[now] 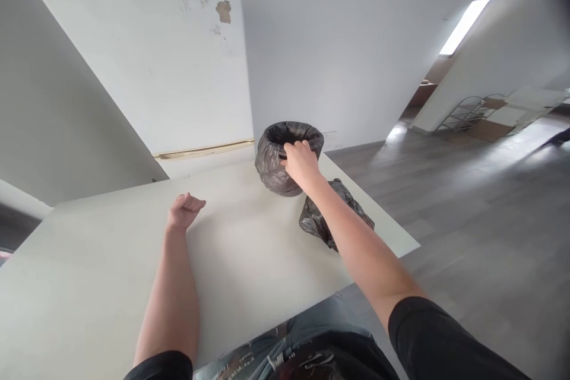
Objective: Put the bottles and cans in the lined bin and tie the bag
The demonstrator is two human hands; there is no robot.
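A round bin lined with a black plastic bag (pixel 278 169) stands upright near the far right part of the white table. My right hand (pixel 300 160) reaches across to its near rim, with the fingers closed over the edge of the bag and bin. Beneath my right forearm lies a crumpled black plastic bag (pixel 314 221), partly hidden by the arm. My left hand (pixel 186 211) hovers above the table to the left of the bin, its fingers curled in with nothing visible in them.
The white table (pixel 249 249) ends at a corner on the right, beside a grey wood-look floor (pixel 445 202). A white fridge (pixel 146 59) with scuffs stands behind the table. Farther right, a wire rack (pixel 472 113) and cardboard rest on the floor.
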